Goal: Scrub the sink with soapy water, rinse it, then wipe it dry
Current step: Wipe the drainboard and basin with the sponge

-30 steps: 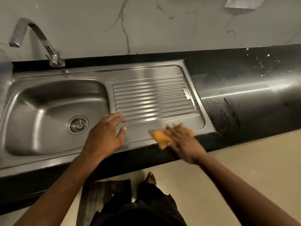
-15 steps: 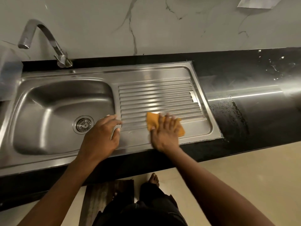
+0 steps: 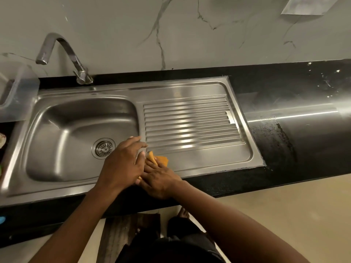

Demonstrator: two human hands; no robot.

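Observation:
A stainless steel sink point(image 3: 62, 130) with a round drain point(image 3: 104, 148) and a ribbed drainboard point(image 3: 190, 126) is set into a black countertop point(image 3: 303, 141). An orange cloth point(image 3: 161, 160) lies on the sink's front ledge, just below the drainboard's left end. My right hand point(image 3: 159, 180) lies flat on the cloth and presses it down. My left hand point(image 3: 122, 164) rests on the ridge between basin and drainboard, its thumb next to a raised corner of the cloth, and it partly covers my right fingers. The curved tap point(image 3: 76, 59) stands at the back left with no water running.
A clear plastic container point(image 3: 17, 92) sits at the sink's far left. The countertop right of the drainboard shows a wet patch point(image 3: 271, 137). A marble wall backs the counter. Below, a dark mat point(image 3: 123, 236) and my bare foot point(image 3: 183, 212) are on the floor.
My right hand has slid the cloth leftward along the front of the drainboard until it meets my left hand. The left hand has stayed on the ridge.

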